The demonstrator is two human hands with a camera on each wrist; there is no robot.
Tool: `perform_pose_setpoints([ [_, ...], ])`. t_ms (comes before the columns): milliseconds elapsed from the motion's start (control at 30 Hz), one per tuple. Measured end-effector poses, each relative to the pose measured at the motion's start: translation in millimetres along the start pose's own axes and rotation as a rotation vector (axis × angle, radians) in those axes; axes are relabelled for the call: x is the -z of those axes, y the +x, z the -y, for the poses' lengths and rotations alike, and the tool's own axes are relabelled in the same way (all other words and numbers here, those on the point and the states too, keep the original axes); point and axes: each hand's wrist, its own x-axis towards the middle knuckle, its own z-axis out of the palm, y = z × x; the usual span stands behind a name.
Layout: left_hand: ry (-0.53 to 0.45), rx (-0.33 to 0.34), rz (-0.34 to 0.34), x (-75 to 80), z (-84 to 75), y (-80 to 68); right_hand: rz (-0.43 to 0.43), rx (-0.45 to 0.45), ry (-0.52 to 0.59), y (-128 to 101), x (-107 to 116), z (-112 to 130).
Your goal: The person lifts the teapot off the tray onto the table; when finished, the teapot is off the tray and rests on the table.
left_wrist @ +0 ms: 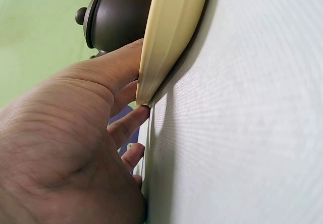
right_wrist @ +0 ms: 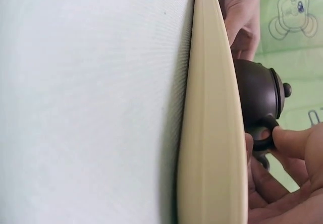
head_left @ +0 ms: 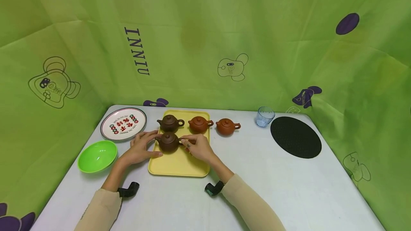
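Observation:
A dark brown teapot [head_left: 168, 142] is on the yellow tray [head_left: 179, 165], its spout to the left and its handle to the right. My right hand [head_left: 199, 148] pinches that handle, with the thumb on it in the right wrist view. Around the teapot's spout side spreads my left hand [head_left: 140, 148], fingers extended. Its thumb reaches over the tray's left rim, and some fingers lie by the tray's edge in the left wrist view. Whether they touch the spout I cannot tell. Behind stand a second dark brown teapot [head_left: 170, 123] and a reddish-brown teapot [head_left: 198, 124], both on the tray.
Just right of the tray stands another reddish-brown teapot [head_left: 226, 127]. Farther right are a blue glass [head_left: 264, 117] and a black oval mat [head_left: 295, 137]. On the left lie a printed plate [head_left: 123, 124] and a green bowl [head_left: 97, 156]. Green cloth [head_left: 199, 45] walls the white table.

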Motion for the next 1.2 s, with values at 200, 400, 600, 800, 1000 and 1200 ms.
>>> perform_pose_setpoints([
  [200,-0.006,-0.006,0.0,-0.4,-0.7,-0.4,0.001,-0.013,0.005,-3,2,0],
  [400,-0.005,-0.016,-0.002,-0.1,-0.9,0.3,-0.015,-0.026,0.002,-5,8,0],
  [600,-0.001,-0.024,0.002,0.6,-0.6,0.7,-0.027,-0.053,0.032,-7,18,1],
  [800,0.003,-0.024,0.0,1.6,-0.9,-1.1,-0.038,-0.047,0.013,-10,28,-2],
  [1000,0.012,-0.033,-0.007,1.6,-1.3,-2.0,-0.064,-0.022,0.023,-16,41,-6],
  [1200,0.029,-0.049,-0.013,1.0,-2.2,-1.9,-0.099,-0.032,0.02,-26,58,-11],
])
